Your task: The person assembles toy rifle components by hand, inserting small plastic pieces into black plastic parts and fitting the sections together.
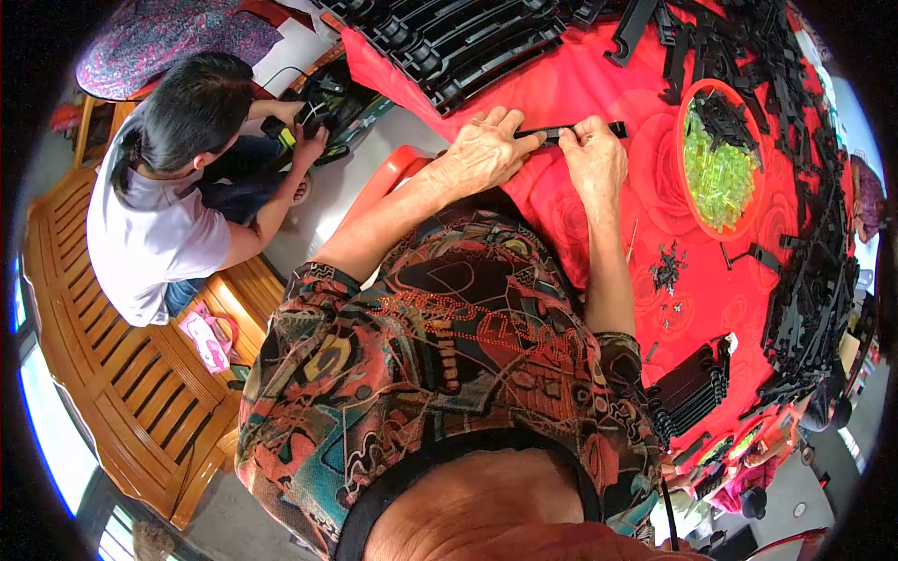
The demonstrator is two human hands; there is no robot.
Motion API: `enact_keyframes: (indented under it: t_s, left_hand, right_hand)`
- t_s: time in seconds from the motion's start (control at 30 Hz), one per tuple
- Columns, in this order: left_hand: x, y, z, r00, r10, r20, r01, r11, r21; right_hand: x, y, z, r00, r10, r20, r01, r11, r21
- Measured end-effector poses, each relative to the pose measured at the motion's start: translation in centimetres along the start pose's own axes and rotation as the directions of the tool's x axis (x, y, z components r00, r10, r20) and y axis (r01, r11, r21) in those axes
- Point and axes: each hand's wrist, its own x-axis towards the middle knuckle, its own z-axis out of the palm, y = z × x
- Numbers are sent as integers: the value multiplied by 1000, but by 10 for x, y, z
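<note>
Where the black strip lies, head view: between the two hands, at the red-clothed counter, close to the edge nearest the wearer; whether it rests on the cloth or is held just above it, I cannot tell.
Left hand: fingers and thumb pinched on the strip's left part, covering that end.
Right hand: fingers pinched on the strip further along, the thumb on the side toward the other grip.
Fingers to strip: neither hand is nearer, since both touch it; it lies right at the fingertips, with only a short stretch bare between the two grips.
Strip's long axis: crosswise before the wearer, left to right, almost level.
Strip's direction: its free right end pokes out past the right knuckles and points toward the orange bowl; the left end is hidden.
Bowl's contents: yellow-green pieces and small black parts.
Small black cluster: on the cloth between the bowl and the near edge, with a thin rod closer to the right forearm.
Long black frames: stacked by the counter's left edge, beyond the left hand.
Black heap: along the right edge, past the bowl.
Co-worker: seated on a wooden settee off the left edge, handling a dark thing too unclear to name.
</note>
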Motion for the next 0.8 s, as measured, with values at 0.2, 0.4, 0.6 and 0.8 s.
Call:
enact_keyframes:
  t_s: [0.2,0.4,0.6,0.8]
  left_hand:
    - [4,-2,-2,997,32,69,-32,999,1]
    - [2,1,2,999,27,-20,-28,998,-50]
    - [5,-1,-1,999,28,39,-26,997,-68]
    - [9,-3,-5,997,62,41,-59,996,-65]
  right_hand:
    - [6,-9,-6,991,97,91,-81,982,-172]
    - [5,-9,-6,992,85,94,-69,984,-164]
    - [4,-10,-4,996,63,62,-51,982,-183]
    - [4,-15,-3,999,45,28,-38,978,-206]
